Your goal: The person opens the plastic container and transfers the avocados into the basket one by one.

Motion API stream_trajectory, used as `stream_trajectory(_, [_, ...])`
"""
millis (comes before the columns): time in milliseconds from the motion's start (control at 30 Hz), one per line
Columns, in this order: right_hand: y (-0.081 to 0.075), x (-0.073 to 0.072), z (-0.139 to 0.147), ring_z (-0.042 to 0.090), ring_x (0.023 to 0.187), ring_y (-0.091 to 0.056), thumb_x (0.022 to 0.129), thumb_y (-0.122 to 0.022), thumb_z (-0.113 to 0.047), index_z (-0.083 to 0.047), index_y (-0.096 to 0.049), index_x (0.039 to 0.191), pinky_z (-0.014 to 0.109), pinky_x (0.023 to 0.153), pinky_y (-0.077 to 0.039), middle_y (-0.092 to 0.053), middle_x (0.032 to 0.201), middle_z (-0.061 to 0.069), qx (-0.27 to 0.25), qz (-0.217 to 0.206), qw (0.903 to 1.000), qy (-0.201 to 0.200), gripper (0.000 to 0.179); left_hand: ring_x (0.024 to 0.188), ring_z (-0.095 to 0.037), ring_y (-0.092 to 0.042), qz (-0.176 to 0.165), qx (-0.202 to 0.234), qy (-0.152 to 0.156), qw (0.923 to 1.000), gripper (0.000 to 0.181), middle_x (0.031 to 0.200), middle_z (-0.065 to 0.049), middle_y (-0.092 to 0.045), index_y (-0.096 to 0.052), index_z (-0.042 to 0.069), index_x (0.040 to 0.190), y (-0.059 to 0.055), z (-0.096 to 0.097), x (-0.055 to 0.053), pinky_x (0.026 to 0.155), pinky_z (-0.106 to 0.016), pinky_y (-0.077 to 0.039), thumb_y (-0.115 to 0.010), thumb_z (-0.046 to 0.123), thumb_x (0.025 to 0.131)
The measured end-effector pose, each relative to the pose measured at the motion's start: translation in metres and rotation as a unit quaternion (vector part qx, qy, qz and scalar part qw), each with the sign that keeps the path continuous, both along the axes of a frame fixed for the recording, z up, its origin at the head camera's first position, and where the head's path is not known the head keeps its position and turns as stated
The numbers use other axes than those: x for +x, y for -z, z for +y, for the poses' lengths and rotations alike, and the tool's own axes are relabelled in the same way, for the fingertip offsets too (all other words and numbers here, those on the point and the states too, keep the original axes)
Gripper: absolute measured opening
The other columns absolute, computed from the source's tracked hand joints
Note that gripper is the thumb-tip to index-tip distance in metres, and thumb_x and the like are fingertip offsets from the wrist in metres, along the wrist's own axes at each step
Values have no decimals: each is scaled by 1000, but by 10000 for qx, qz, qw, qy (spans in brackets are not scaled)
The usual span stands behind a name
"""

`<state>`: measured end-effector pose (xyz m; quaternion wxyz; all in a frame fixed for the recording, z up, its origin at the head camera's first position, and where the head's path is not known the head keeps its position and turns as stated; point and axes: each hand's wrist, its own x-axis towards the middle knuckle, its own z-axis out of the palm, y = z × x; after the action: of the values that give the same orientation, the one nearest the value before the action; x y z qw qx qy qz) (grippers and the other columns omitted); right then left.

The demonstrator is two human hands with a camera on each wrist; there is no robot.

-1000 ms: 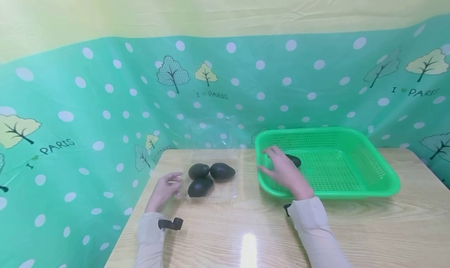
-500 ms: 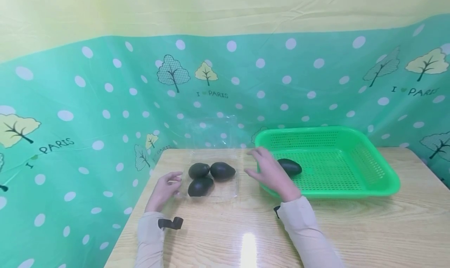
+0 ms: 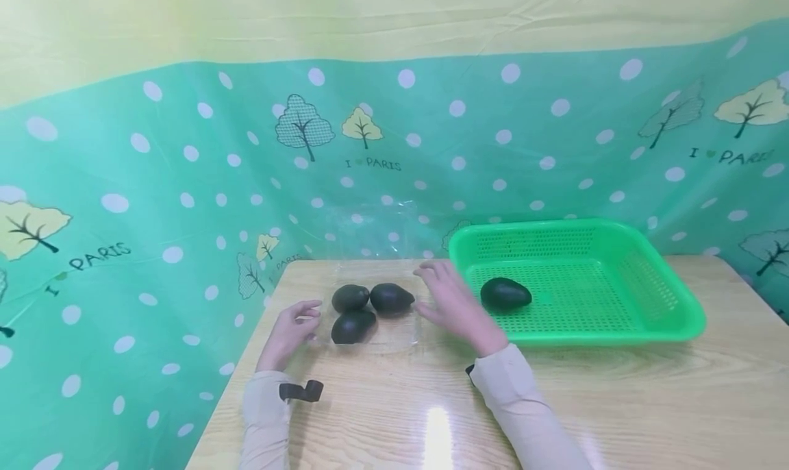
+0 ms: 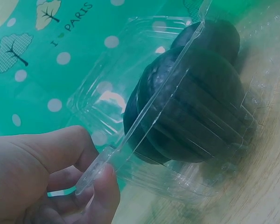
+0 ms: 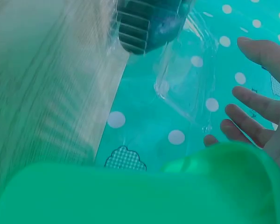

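A clear plastic clamshell container (image 3: 399, 331) with its lid raised stands on the table, holding three dark avocados (image 3: 353, 327). My left hand (image 3: 290, 333) pinches the container's rim between thumb and fingers, as the left wrist view (image 4: 51, 172) shows up close. On the other side, my right hand (image 3: 456, 309) is beside the container's right edge, fingers spread and nothing in them in the right wrist view. Another dark avocado (image 3: 505, 294) lies in the left part of a green perforated plastic basket (image 3: 579, 338), just right of my right hand.
The basket's tall left wall lies close under my right forearm. Behind the wooden table (image 3: 370, 415) hangs a green and yellow printed curtain (image 3: 536, 155), near the raised lid.
My right hand has moved left out of the basket toward the container, uncovering the avocado in the basket. The left hand has stayed at the container's rim.
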<state>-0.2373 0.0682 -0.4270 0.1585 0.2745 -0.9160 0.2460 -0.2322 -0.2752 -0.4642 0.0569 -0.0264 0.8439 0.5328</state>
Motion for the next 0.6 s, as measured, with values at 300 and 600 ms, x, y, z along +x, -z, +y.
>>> stream_trajectory(300, [3,-2,-12,29,133,-43,85,-77,-28,-4,-49,141,42,112,-42,-48,142,14,20,-221,9997,-129,67,89,-31,-63,56,54,-8,10000,50,129,-28,-54,-49,-2,141,0,1,-2,70,-28,-57,-56,2,92])
stream_trajectory(600, [6,-5,-22,29,135,-42,85,-77,-28,-3,-46,144,43,113,-40,-45,145,14,152,-479,9987,-119,71,87,-31,-63,78,-3,-42,10000,50,126,-29,-54,-50,-3,140,2,2,-1,67,-26,-57,-55,-1,90])
